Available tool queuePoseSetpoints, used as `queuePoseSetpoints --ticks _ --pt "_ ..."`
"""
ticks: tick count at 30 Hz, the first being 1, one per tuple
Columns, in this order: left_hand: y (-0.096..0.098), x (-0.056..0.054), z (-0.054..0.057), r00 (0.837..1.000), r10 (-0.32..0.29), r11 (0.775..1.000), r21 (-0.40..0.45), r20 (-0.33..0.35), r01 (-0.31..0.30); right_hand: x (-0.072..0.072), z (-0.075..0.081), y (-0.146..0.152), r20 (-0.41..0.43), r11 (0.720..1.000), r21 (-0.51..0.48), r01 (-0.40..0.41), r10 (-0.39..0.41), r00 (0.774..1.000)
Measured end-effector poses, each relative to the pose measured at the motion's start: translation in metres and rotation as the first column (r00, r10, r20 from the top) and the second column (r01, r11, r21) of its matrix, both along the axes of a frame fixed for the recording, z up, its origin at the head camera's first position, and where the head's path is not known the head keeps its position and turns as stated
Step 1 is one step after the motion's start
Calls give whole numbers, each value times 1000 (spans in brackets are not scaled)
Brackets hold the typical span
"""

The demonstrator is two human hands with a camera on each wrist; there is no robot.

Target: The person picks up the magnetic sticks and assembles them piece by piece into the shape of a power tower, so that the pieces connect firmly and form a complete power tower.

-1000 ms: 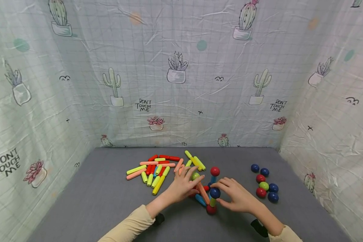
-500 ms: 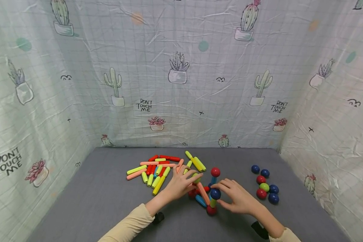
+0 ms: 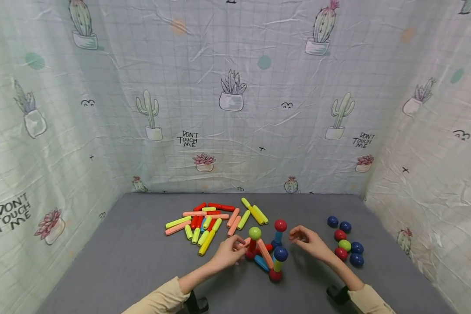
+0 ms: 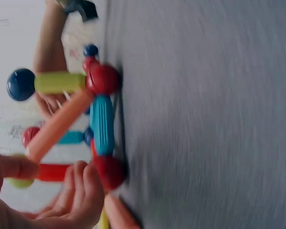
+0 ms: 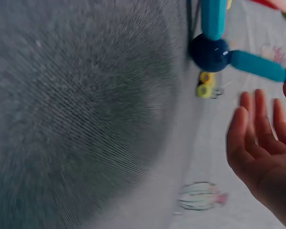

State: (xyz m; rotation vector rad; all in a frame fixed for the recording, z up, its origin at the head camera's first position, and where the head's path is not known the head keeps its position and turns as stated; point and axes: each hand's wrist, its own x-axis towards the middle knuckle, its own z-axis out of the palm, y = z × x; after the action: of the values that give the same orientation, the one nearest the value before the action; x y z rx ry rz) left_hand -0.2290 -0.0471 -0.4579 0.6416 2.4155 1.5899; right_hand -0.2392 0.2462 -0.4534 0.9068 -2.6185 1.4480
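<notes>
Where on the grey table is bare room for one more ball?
Bare patches of grey table: the left side, up to the heap of smooth coloured sticks; the far part, behind the right hand and left of the loose glossy red, blue and green balls. Crowded: the heap, and around the coloured ball-and-stick frame by the left hand.

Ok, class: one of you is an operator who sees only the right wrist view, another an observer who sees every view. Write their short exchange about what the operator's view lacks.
Operator: I can see the right hand. Are there any loose balls near it?

Observer: Yes, the head view shows seven, lying to the right of that hand.

Operator: And which ball sits on top at the front of the build, out of my view?

Observer: A blue ball, on an upright yellow-green rod.
</notes>
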Motion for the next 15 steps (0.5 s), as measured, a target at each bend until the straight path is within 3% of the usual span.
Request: queuePoseSetpoints --ticks 1,2,4,6,8,11,13,15 --pt "1 3 1 993 7 999 38 120 -11 -3 -1 1 63 1000 -5 1 0 998" --pt "3 5 2 971 12 997 74 239 -31 -7 -3 1 121 1000 -5 0 1 993" --pt "6 8 2 899 6 988 134 438 -73 -13 -5 1 210 1000 1 -20 20 978" --pt "9 9 1 828 -4 977 179 560 -117 -18 -7 -1 260 999 8 -43 40 965" --pt "12 8 -1 781 -20 964 220 624 -151 -22 -9 -3 288 997 23 -68 58 956" --pt "17 3 -3 751 -35 947 263 659 -186 -23 -11 -5 284 993 72 -91 67 957" --pt "20 -1 -3 746 -44 942 276 664 -191 -22 -12 -4 256 989 112 -96 65 964" --pt "23 -6 -4 754 -47 942 280 655 -185 -20 -12 -4 233 987 135 -87 53 971"
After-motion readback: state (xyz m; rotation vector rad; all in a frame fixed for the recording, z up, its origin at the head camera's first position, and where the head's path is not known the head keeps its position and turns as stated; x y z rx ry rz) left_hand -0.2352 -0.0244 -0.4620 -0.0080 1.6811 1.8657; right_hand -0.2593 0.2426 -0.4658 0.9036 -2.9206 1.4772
